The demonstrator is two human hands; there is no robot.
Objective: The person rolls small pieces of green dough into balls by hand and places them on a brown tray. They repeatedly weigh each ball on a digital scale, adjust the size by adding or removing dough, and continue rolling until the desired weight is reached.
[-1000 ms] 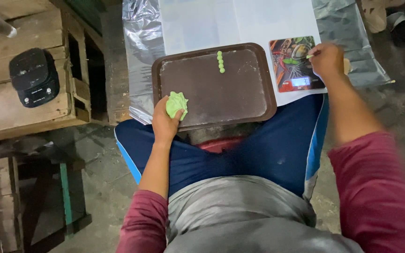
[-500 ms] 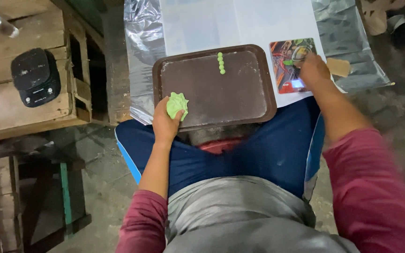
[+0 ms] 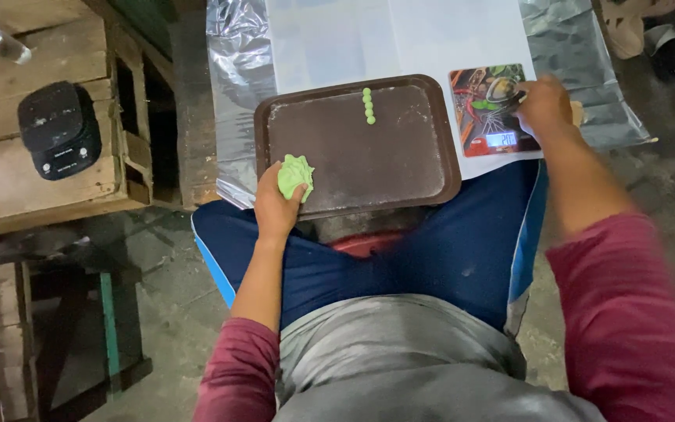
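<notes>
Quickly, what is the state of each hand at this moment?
Left hand: closed around a green dough lump at the brown tray edge.
Right hand: over the kitchen scale; grip cannot be told.

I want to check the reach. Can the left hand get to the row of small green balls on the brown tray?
Probably yes. The left hand holds a green dough lump at the brown tray edge, and bare tray surface lies between it and the small green balls.
</notes>
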